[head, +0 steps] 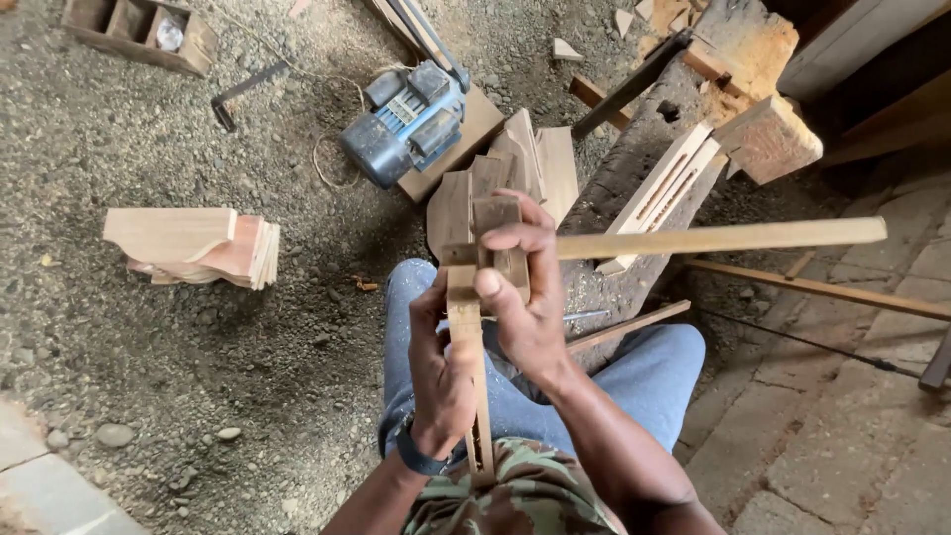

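**Gripping a wooden joint piece, frame centre**

Your left hand (443,367) is clenched round the upright slat (466,327), which runs down towards your lap. Your right hand (520,297) grasps the small wood block (495,216) at the slat's top, fingers curled over it. A long thin stick (723,238) runs from the block out to the right edge. Blue motor (406,124) sits on the gravel at upper centre. Stack of cut boards (193,248) lies at left, well apart. Slotted wood piece (666,188) leans on the beam at upper right.
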